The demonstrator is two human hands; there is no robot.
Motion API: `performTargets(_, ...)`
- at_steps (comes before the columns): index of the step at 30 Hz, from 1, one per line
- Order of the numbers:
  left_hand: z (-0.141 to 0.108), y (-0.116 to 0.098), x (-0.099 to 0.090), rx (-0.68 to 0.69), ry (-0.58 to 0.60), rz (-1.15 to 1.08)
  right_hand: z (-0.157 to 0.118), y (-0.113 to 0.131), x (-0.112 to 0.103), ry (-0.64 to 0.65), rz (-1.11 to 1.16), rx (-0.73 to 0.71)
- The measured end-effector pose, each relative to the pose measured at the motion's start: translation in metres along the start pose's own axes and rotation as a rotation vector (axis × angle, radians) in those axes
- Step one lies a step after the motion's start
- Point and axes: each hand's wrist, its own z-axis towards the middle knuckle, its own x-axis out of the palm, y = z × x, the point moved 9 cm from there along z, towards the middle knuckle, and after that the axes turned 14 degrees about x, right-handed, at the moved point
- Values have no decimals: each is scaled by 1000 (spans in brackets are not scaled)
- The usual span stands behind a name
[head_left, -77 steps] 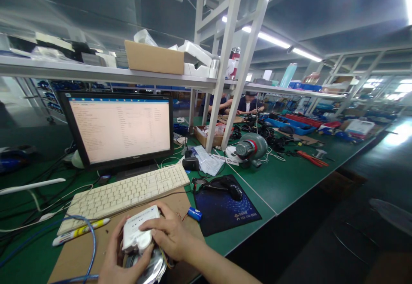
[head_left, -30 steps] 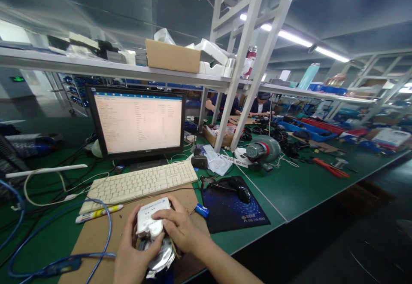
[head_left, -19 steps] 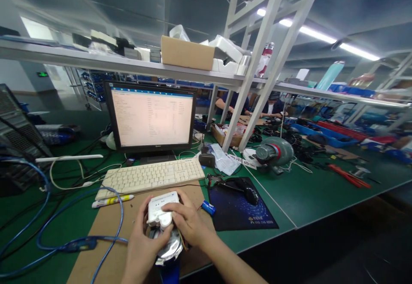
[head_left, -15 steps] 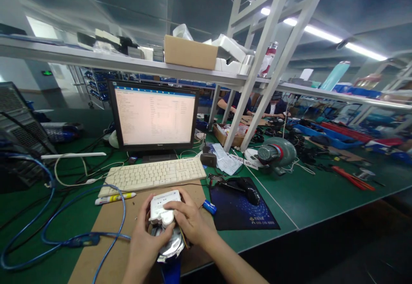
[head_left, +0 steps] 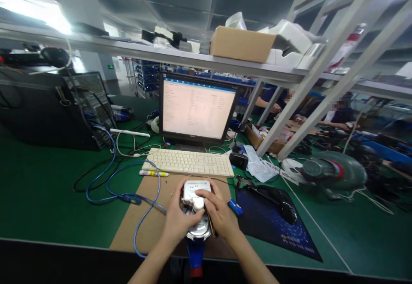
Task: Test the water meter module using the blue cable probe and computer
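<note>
A white plastic housing (head_left: pixel 197 187) with a round knob-like part at its front sits over a shiny silver round body (head_left: pixel 200 229). From below that sticks a blue pipe-like piece (head_left: pixel 195 251) with a red end, which looks like part of a water meter. My left hand (head_left: pixel 180 215) wraps round the housing's left side, its thumb at the round part. On the right, my right hand (head_left: pixel 220 213) grips the other side, with a finger lying across the white top. Thin wires (head_left: pixel 211 225) show beside the right hand. The housing's underside is hidden.
Brown cardboard (head_left: pixel 151 206) lies under the hands. Behind it are a keyboard (head_left: pixel 189 162), a yellow-white marker (head_left: pixel 153 173) and a monitor (head_left: pixel 198 108). Looped blue cable (head_left: pixel 111 185) lies left. Rightward are a blue battery-like cylinder (head_left: pixel 235 207), mouse pad (head_left: pixel 277 228) and green motor (head_left: pixel 334 171).
The view has swung left, so everything appears shifted right, with more of the computer case at left visible. Both hands keep their hold on the white housing, in much the same pose.
</note>
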Motion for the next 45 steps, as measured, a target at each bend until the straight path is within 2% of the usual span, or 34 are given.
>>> performTargets(6, -1, 0, 2, -2, -4, -32, -2, 4, -1, -17, 11, -43)
performTargets(32, 0, 0, 0, 20, -4, 20, -1, -2, 1, -30, 34, -6)
performTargets(37, -1, 2, -2, 23, -1, 35, -3, 0, 1, -49, -21, -80)
performTargets(45, -1, 0, -1, 29, -1, 39, -3, -4, 0, -42, -95, -50)
